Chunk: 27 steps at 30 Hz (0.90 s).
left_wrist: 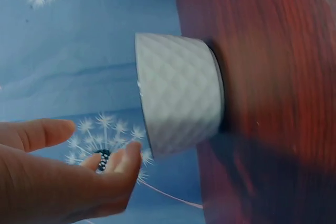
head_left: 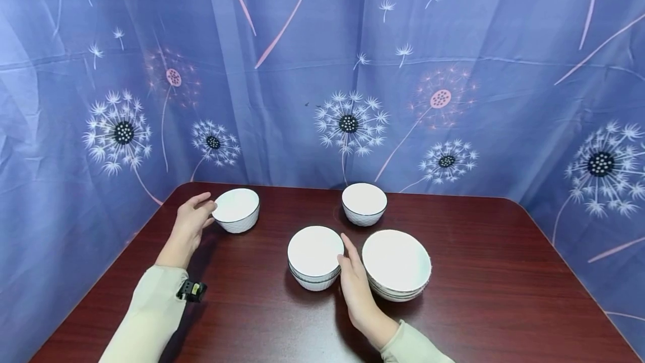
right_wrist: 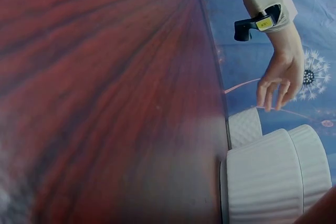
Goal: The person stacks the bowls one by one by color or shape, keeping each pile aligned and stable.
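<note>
At the table's far left stands a white bowl [head_left: 237, 214] with a dark rim line and a diamond-textured outside [left_wrist: 178, 93]. My left hand [head_left: 188, 226] is beside its left edge, thumb and fingers apart; the left wrist view shows a gap between fingertips and bowl. Near the middle, a stack of ribbed white bowls [head_left: 315, 254] stands upright. Along that stack's right side lies my right hand [head_left: 359, 293], fingers extended, thumb near the rim; whether it touches is unclear. In the right wrist view only a sliver of this hand shows beside the stack [right_wrist: 265, 182].
A stack of wider white bowls [head_left: 397, 262] stands just right of my right hand. Another white bowl [head_left: 364, 206] sits at the table's back edge. Blue dandelion-print curtain [head_left: 282, 99] hangs behind and beside the dark red wooden table [head_left: 494, 273].
</note>
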Each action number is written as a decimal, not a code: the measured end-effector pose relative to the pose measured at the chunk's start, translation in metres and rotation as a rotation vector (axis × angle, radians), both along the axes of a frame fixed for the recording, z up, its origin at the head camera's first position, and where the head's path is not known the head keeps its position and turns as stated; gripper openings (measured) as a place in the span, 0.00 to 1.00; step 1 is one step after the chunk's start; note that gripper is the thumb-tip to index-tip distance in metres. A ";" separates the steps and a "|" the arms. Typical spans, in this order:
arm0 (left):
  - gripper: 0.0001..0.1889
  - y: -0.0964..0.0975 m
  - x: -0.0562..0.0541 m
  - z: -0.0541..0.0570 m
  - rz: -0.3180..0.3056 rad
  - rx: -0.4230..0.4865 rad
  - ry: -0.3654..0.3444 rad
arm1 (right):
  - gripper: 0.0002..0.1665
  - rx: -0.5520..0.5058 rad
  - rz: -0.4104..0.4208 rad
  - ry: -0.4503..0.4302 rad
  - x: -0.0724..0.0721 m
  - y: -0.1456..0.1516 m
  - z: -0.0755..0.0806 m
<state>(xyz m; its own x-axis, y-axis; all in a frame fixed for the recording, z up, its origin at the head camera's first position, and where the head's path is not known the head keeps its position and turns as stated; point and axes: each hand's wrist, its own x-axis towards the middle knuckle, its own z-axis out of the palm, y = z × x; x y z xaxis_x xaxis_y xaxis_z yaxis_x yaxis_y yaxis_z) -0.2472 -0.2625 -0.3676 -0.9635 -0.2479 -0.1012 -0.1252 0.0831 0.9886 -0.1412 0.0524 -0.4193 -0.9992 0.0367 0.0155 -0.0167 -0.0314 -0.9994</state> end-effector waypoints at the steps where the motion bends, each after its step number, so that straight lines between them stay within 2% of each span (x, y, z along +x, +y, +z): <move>1: 0.31 -0.001 -0.001 -0.002 0.010 -0.010 -0.013 | 0.30 0.001 0.005 0.001 0.000 0.000 0.000; 4: 0.33 -0.004 -0.003 -0.006 0.018 -0.039 -0.060 | 0.30 0.011 0.024 -0.001 0.000 0.002 0.001; 8: 0.36 -0.007 -0.005 -0.011 -0.013 -0.035 -0.136 | 0.31 0.025 0.050 -0.006 0.000 0.004 0.002; 13: 0.37 -0.007 -0.009 -0.017 -0.063 0.062 -0.203 | 0.31 0.035 0.083 -0.010 0.000 0.007 0.003; 18: 0.36 -0.005 -0.014 -0.020 -0.084 0.151 -0.199 | 0.32 0.001 0.115 -0.025 0.000 0.009 0.003; 23: 0.35 -0.003 -0.018 -0.022 -0.051 0.182 -0.185 | 0.32 -0.022 0.130 -0.031 0.000 0.009 0.004; 27: 0.36 -0.003 -0.020 -0.025 -0.031 0.215 -0.200 | 0.32 -0.028 0.127 -0.035 0.000 0.009 0.003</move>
